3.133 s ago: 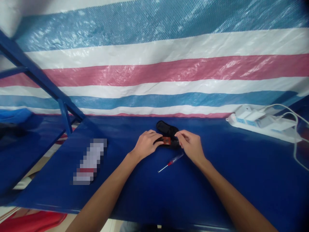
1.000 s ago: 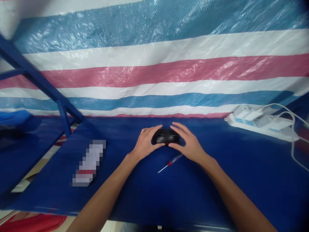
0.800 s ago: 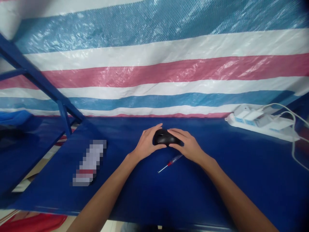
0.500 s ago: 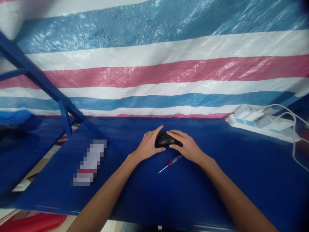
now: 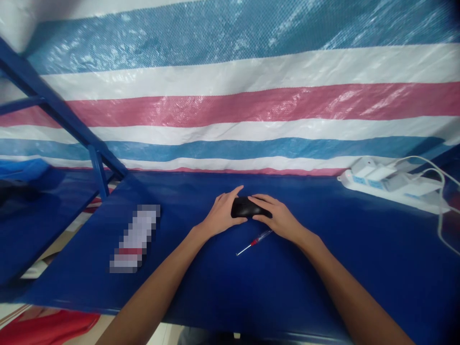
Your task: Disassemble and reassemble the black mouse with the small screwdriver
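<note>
A black computer mouse (image 5: pixel 247 208) lies sideways on the blue tabletop (image 5: pixel 223 292), between my two hands. My left hand (image 5: pixel 223 213) grips its left end, with thumb and fingers around it. Round the right end are the thumb and fingers of my right hand (image 5: pixel 278 215). A small screwdriver (image 5: pixel 253 242) with a clear and red handle rests just below the mouse, its metal tip pointing down and left; the handle's end is close to my right hand.
A pixelated, pale long object (image 5: pixel 136 237) lies on the left of the table. At the back right sits a white power strip (image 5: pixel 395 191) with plugs and cables. A blue metal frame (image 5: pixel 64 115) slants along the left, and a striped sheet (image 5: pixel 230 110) hangs behind.
The view has shifted very slightly. Both hands stay on the mouse, and the screwdriver lies where it was.
</note>
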